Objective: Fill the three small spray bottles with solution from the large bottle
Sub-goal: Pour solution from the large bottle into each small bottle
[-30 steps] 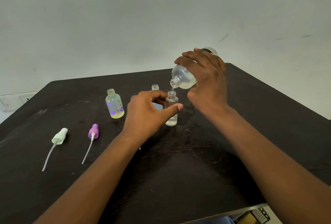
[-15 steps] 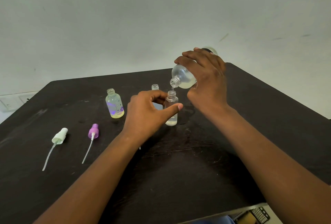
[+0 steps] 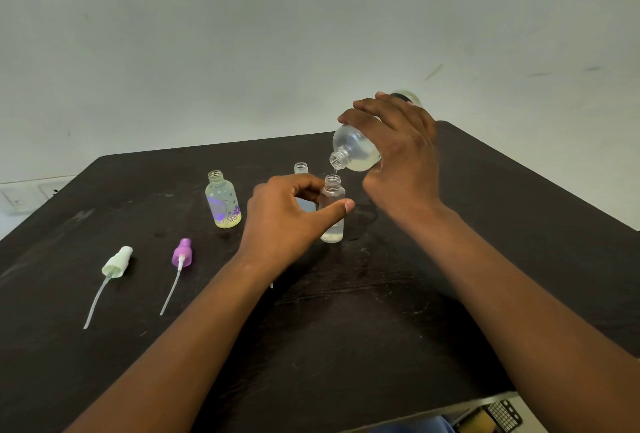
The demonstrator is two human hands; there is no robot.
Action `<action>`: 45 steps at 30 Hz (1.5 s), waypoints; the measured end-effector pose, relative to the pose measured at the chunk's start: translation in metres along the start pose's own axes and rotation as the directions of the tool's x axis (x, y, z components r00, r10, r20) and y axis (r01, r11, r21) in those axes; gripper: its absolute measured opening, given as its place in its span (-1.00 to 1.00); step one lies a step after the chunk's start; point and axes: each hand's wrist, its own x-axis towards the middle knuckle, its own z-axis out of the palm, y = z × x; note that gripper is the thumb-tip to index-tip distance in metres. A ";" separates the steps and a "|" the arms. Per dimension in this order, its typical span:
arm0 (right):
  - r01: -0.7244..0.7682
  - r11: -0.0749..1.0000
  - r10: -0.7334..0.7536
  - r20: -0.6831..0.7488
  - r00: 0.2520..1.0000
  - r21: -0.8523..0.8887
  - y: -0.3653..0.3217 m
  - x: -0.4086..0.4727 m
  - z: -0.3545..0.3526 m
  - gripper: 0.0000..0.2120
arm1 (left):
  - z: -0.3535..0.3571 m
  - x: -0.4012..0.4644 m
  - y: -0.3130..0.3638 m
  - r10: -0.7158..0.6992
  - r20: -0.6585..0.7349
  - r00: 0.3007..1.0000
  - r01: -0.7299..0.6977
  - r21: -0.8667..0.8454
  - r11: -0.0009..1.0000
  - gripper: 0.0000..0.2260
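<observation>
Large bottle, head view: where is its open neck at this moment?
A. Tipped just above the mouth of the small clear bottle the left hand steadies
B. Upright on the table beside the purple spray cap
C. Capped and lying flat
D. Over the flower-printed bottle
A: the right hand tilts the large bottle neck-down right over the small clear bottle, which the left hand holds.

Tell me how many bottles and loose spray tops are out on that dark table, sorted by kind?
Small spray bottles: 3, the flowered one, one half hidden at the back, and the clear one being filled.
Large bottle: 1
Spray tops: 2, pale green and purple
Total: 6
</observation>
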 end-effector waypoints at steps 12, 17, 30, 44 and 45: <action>0.009 1.000 -0.009 -0.004 1.000 -0.006 0.000 0.001 0.000 -0.28 | 0.001 0.001 -0.003 0.021 -0.005 1.000 -0.021 0.002 1.000 -0.57; 0.006 1.000 -0.006 -0.005 1.000 -0.010 -0.001 0.001 -0.001 -0.27 | 0.001 0.002 -0.003 0.020 -0.004 1.000 -0.020 -0.007 1.000 -0.55; 0.008 1.000 -0.008 -0.003 1.000 -0.007 0.000 0.001 -0.001 -0.27 | 0.002 0.002 -0.003 0.026 0.000 1.000 -0.026 0.002 1.000 -0.58; 0.010 1.000 -0.011 -0.005 1.000 -0.023 0.001 0.001 0.000 -0.27 | 0.003 0.002 -0.004 0.018 -0.008 1.000 -0.019 -0.010 1.000 -0.56; 0.008 1.000 -0.008 -0.001 1.000 -0.024 0.001 0.000 0.000 -0.26 | 0.003 0.002 -0.004 0.019 -0.007 1.000 -0.019 -0.013 1.000 -0.56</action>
